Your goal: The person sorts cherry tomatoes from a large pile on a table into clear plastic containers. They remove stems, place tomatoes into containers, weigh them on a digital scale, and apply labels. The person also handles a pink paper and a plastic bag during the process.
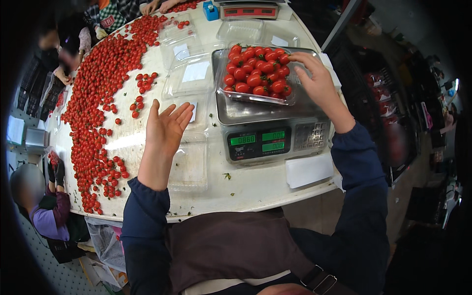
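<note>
A clear plastic punnet [260,99] heaped with small red tomatoes [258,71] rests on the steel pan [241,117] of a digital scale [268,160]. At the punnet's right edge is my right hand [317,81], fingers stretched out and thumb apart; its fingertips reach the rightmost tomatoes, and whether they touch cannot be made out. My left hand [169,129] hovers palm up and empty, fingers spread, left of the scale over some clear plastic punnets [189,169]. White paper slips [195,72] lie in several of these.
A long pile of loose tomatoes [93,98] covers the table's left side. White paper [309,170] leans at the scale's front. Another scale [248,12] and a blue object [210,12] stand at the far edge. Several people sit or stand around the left and far sides.
</note>
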`<state>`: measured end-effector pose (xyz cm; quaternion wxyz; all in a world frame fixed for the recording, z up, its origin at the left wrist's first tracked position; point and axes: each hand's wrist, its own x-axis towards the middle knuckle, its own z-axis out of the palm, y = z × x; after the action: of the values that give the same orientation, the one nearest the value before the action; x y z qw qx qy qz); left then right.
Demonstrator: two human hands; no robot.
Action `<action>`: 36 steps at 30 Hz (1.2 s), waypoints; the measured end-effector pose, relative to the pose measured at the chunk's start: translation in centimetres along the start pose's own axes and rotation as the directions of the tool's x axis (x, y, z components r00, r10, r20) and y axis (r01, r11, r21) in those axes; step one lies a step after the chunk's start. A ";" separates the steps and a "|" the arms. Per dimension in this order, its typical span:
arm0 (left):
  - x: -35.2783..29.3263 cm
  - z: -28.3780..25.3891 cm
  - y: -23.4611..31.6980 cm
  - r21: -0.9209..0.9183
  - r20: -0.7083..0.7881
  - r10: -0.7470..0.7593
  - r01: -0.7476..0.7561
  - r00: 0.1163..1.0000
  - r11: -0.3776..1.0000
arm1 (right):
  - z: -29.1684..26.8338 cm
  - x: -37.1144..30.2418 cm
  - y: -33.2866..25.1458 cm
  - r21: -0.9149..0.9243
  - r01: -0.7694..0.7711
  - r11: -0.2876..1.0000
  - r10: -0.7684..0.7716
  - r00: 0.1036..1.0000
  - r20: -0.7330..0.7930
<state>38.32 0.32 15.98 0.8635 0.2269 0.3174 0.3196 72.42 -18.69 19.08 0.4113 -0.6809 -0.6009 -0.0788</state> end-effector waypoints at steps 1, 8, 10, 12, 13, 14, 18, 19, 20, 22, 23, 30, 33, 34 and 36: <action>0.6 0.5 0.0 -0.019 -0.023 0.025 -0.026 0.999 1.000 | 0.2 0.1 -0.3 -0.039 0.040 0.998 -0.040 0.999 -0.007; 1.7 5.5 -0.1 0.120 0.019 0.418 -0.417 0.908 0.901 | -0.3 0.4 0.4 0.201 -0.134 0.970 0.152 0.985 -0.079; 0.9 7.3 -0.9 0.291 0.201 0.553 -0.589 0.808 0.754 | 0.5 0.4 0.8 0.088 -0.035 0.995 0.040 0.998 -0.055; 0.0 9.1 -2.2 0.500 0.478 0.549 -0.726 0.686 0.472 | 0.1 0.1 -0.4 0.055 -0.074 0.996 0.076 0.996 -0.045; -0.3 10.0 -2.9 0.580 0.614 0.495 -0.776 0.615 0.246 | -0.2 0.0 -0.4 0.043 -0.095 0.995 0.098 0.992 -0.076; -0.5 10.9 -3.6 0.577 0.732 0.427 -0.817 0.530 0.026 | -0.5 -0.1 -0.2 0.025 -0.119 0.993 0.121 0.987 -0.107; -0.7 13.2 -9.2 0.408 0.901 0.068 -0.784 0.428 -0.468 | -0.9 2.5 3.1 0.375 -0.338 0.863 0.458 0.836 -0.301; -0.8 13.6 -10.6 0.415 0.893 0.088 -0.734 0.440 -0.538 | -0.8 3.3 4.8 0.348 -0.348 0.871 0.448 0.852 -0.270; -0.6 13.8 -11.6 0.421 0.884 0.108 -0.676 0.454 -0.605 | -0.3 4.2 5.8 0.243 -0.382 0.892 0.424 0.892 -0.154; 0.0 14.2 -13.6 0.466 0.865 0.196 -0.594 0.461 -0.656 | 0.6 5.7 6.6 0.024 -0.391 0.920 0.387 0.917 0.100; 0.3 14.2 -14.1 0.492 0.852 0.244 -0.549 0.463 -0.675 | 0.7 6.3 6.3 0.053 -0.485 0.873 0.463 0.857 0.225; 0.9 12.2 -12.4 0.429 0.894 0.201 -0.633 0.401 -0.644 | -0.5 5.7 6.6 0.044 -0.722 0.691 0.597 0.603 0.529; 0.7 10.2 -9.5 0.404 0.899 0.118 -0.691 0.423 -0.600 | -1.2 3.4 4.1 0.104 -0.815 0.571 0.653 0.527 0.545; 1.0 9.8 -8.7 0.393 0.903 0.097 -0.712 0.419 -0.582 | -1.4 2.7 3.1 0.128 -0.845 0.519 0.671 0.496 0.551; 1.7 8.7 -7.6 0.383 0.906 0.091 -0.707 0.414 -0.595 | -1.2 1.5 1.9 0.148 -0.865 0.479 0.691 0.475 0.545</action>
<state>48.49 -5.39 16.76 0.0828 0.9548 0.0701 0.2769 74.98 -18.24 19.92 0.3935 -0.7796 -0.2864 0.3942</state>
